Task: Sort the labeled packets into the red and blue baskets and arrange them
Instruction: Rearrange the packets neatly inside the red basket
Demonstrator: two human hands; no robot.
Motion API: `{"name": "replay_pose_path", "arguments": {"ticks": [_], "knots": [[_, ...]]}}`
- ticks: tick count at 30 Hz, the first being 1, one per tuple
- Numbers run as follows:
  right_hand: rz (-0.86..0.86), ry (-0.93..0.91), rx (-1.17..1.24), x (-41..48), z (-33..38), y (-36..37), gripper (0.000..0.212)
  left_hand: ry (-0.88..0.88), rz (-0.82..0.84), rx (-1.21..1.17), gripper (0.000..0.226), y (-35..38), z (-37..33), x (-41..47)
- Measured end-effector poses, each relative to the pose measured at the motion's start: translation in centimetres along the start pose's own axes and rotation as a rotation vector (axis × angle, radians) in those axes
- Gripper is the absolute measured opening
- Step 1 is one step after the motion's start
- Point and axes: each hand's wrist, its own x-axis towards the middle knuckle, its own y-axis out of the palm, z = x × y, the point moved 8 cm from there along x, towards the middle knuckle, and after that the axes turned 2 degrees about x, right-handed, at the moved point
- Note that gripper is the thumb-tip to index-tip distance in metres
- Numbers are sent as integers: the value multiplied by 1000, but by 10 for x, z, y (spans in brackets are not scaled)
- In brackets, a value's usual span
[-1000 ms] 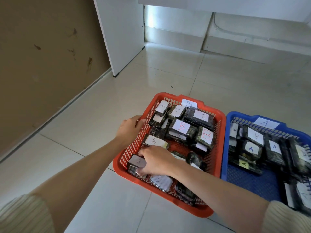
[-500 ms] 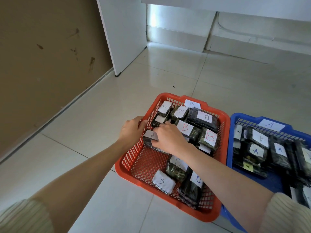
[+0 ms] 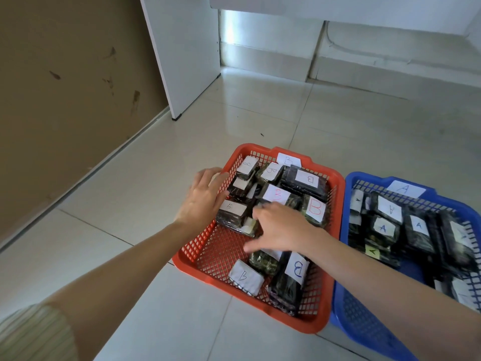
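The red basket (image 3: 194,250) sits on the tiled floor and holds several dark packets with white "B" labels. Most are packed in its far half. One of them (image 3: 231,212) lies by the left wall, and three more, among them one (image 3: 246,278), lie near the front. Beside it on the right, the blue basket (image 3: 347,306) holds several packets labelled "A" (image 3: 384,226). My left hand (image 3: 201,198) rests over the red basket's left rim, fingers stretched toward the packets. My right hand (image 3: 281,227) hovers inside the red basket with its fingers apart and nothing in it.
A brown wall (image 3: 65,100) runs along the left. A white cabinet panel (image 3: 182,61) stands on the floor behind the baskets, and a white ledge (image 3: 364,61) runs across the back. Glossy tiled floor (image 3: 130,204) lies left of and beyond the baskets.
My right hand carried a "B" packet from the front-left corner of the red basket to the left-middle row, let go of it and drew back. My left hand's grip on the rim has loosened.
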Motion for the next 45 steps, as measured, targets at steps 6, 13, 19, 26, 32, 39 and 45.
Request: {"name": "replay_pose_path", "arguments": {"ticks": [6,13,19,26,32,39,45], "knots": [[166,46,-137,-17,-13,24,53,270,76,36,12,0,-44,-12],[-18,108,51,-27,-38,-13,59,338,831,103,32,49,-58,-61],[-94,103,135,-23,-35,-21,59,340,933,189,60,63,-53,-73],[-25,114,102,-16,-37,-13,58,376,887,279,52,60,-60,-75],[-48,110,194,-17,-39,-24,61,192,888,-57,33,50,-50,-71],[-421,114,426,22,-35,-68,62,110,891,-206,28,41,-48,-56],[-417,134,337,58,-23,-38,62,70,874,-246,29,44,-43,-53]]}}
